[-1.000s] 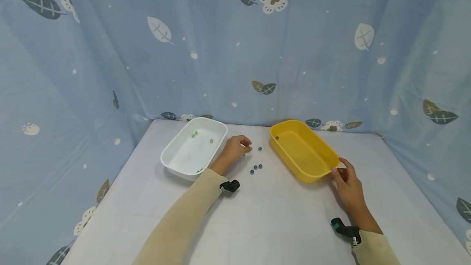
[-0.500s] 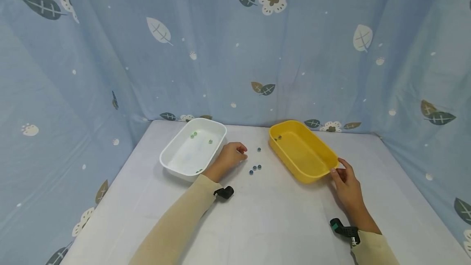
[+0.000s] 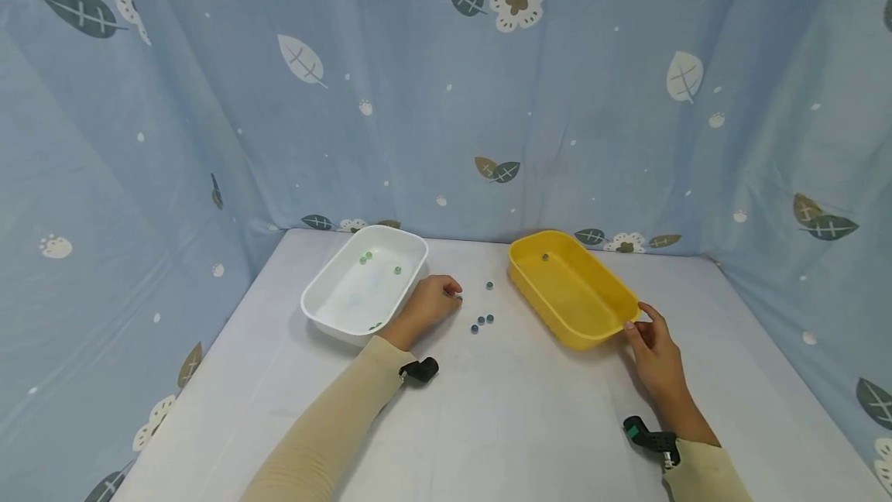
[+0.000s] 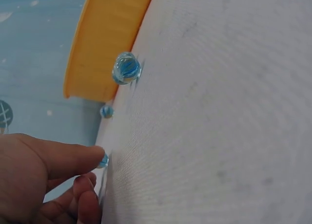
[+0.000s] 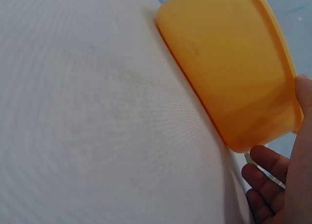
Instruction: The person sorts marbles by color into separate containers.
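Note:
My left hand (image 3: 430,300) is low over the table just right of the white tray (image 3: 327,321), fingers curled. At its thumb tip shows a blue glass marble (image 4: 103,160), partly hidden by the thumb (image 4: 73,156). My right hand (image 3: 657,355) grips the near right corner of the yellow tray (image 3: 588,338), thumb on the rim, some fingers below it. A blue marble (image 3: 545,257) lies inside that tray near its far end. Between the trays are several blue marbles, among them a lone one (image 3: 490,285) and a close group (image 3: 482,321).
Greenish marbles (image 3: 368,256) lie in the white tray. A white cloth (image 3: 481,424) covers the table, and blue patterned curtains (image 3: 390,130) hang behind and at both sides. Each wrist carries a black camera (image 3: 421,369).
My left hand has drawn back slightly left and nearer, to a marble by the white tray. In the yellow tray a marble has rolled rightward. My right hand keeps its grip.

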Demonstrator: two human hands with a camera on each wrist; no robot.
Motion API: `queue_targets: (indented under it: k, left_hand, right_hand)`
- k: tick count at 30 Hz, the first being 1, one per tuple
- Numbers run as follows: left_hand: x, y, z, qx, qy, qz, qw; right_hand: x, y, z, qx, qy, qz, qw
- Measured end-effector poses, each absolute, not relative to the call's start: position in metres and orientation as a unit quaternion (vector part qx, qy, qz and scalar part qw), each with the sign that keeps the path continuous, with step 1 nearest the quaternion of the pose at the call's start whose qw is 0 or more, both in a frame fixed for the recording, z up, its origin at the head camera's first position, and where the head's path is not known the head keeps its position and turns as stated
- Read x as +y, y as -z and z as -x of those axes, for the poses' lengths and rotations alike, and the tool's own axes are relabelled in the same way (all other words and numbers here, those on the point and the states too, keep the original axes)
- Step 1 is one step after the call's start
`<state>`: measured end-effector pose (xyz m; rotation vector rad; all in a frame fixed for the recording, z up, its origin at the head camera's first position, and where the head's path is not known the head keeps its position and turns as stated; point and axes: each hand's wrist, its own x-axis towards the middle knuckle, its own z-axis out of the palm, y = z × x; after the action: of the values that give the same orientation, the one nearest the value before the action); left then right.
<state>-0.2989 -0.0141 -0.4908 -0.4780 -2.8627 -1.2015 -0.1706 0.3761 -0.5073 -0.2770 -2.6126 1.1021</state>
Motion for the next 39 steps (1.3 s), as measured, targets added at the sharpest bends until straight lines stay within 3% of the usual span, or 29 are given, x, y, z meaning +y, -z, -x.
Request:
queue_targets:
  k: [39]
  left_hand:
    - [-0.0071,0.491,0.3009,-0.898,0.404,0.172,-0.031]
  right_hand:
    - [0.3746,0.5068,0.1711,-0.908,-0.379,0.104,0.141]
